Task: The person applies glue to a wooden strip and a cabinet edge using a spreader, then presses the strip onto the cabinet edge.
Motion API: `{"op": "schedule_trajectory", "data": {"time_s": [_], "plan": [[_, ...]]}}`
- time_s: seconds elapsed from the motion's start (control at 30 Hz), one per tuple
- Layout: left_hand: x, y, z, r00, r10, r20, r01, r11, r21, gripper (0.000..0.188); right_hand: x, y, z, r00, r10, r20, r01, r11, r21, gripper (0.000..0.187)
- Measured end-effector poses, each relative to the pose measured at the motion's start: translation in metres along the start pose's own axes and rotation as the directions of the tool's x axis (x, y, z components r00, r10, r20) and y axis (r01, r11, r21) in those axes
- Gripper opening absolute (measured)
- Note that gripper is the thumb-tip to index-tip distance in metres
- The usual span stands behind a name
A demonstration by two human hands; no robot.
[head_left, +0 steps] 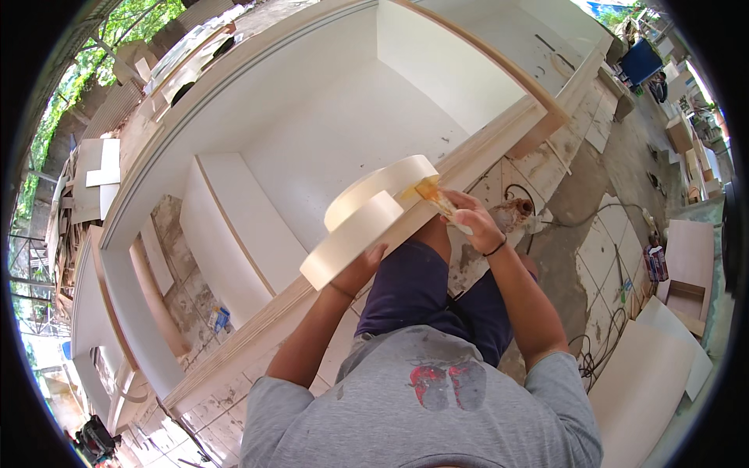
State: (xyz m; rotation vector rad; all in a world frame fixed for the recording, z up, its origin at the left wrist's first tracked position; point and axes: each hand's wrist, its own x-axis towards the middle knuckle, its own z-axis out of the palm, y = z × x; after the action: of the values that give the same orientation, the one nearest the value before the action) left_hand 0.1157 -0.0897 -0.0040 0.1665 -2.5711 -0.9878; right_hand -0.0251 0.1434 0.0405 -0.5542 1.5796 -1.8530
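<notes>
My left hand (360, 269) grips a cream curved piece (351, 240) from below, most of its fingers hidden behind it. The piece has two rounded, stepped bands and is tilted over the long wooden edge (289, 310) of a large white cabinet frame. My right hand (476, 222) is closed round a small brush-like applicator (445, 204). The applicator's amber-coated end touches, or lies very close to, the right end of the piece, where a yellow smear shows. I cannot make out its exact kind.
The cabinet frame, lying flat, has white panels (328, 117) and an upright divider (226, 226). Cables (601, 343) trail over the tiled floor at right, near leaning boards (647, 374). Behind my right hand sits a dirty rounded container (511, 214). A small blue packet (221, 318) lies inside the frame.
</notes>
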Motion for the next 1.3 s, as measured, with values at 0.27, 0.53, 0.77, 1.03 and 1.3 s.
{"op": "schedule_trajectory", "data": {"time_s": [0.27, 0.53, 0.77, 1.03, 1.3], "plan": [[-0.036, -0.019, -0.037, 0.999, 0.031, 0.039, -0.038, 0.982, 0.186, 0.047, -0.002, -0.02, 0.043, 0.984, -0.125, 0.123, 0.172, 0.538, -0.825, 0.072], [-0.016, -0.015, -0.027, 0.999, 0.048, -0.016, -0.047, 0.998, 0.045, 0.045, 0.003, -0.007, 0.062, 0.997, -0.067, -0.046, -0.038, 0.116, -0.992, 0.074], [-0.018, -0.02, -0.022, 1.0, 0.025, -0.012, -0.025, 1.0, -0.001, 0.044, 0.005, 0.016, 0.06, 0.983, -0.17, -0.065, -0.056, 0.056, -0.997, 0.074], [-0.017, -0.018, -0.023, 0.998, 0.002, -0.058, -0.001, 1.0, 0.016, 0.042, 0.009, -0.017, 0.062, 0.998, 0.025, -0.054, -0.054, 0.006, -0.999, 0.074], [-0.016, -0.016, -0.021, 0.999, -0.009, -0.053, 0.008, 1.0, -0.02, 0.042, 0.021, -0.006, 0.06, 0.995, -0.017, -0.101, -0.101, 0.003, -0.995, 0.072]]}}
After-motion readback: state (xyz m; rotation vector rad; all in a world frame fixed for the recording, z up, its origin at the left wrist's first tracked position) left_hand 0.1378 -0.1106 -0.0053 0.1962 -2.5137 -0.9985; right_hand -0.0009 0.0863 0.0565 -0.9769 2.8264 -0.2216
